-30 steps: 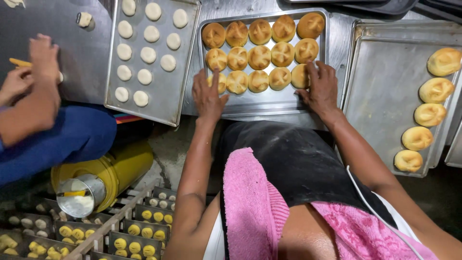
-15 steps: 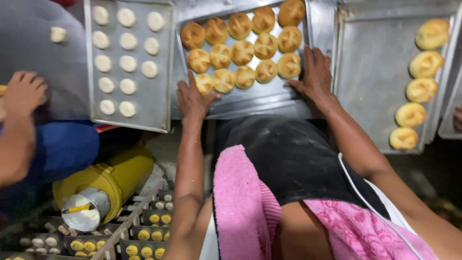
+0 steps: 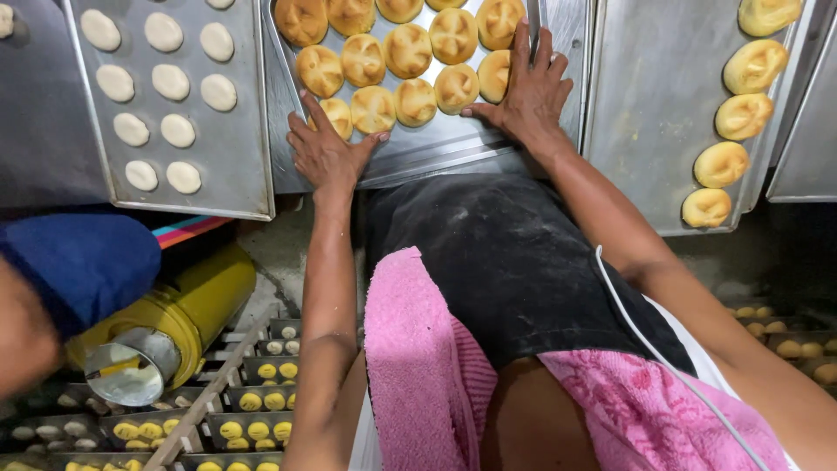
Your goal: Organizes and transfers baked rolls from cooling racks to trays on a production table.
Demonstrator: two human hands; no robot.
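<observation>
We rest the left hand (image 3: 324, 155) and right hand (image 3: 528, 98), fingers spread flat, holding nothing, on the centre grey metal baking tray (image 3: 436, 153) of golden baked buns (image 3: 410, 52). Grey steel table (image 3: 39, 131) lies far left.

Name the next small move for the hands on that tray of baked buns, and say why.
Probably slide the middle tray toward the body. Both hands lie flat on it, the left hand at its near-left corner, the right hand by the right rim, neither gripping a bun. The near edge already overhangs.
</observation>
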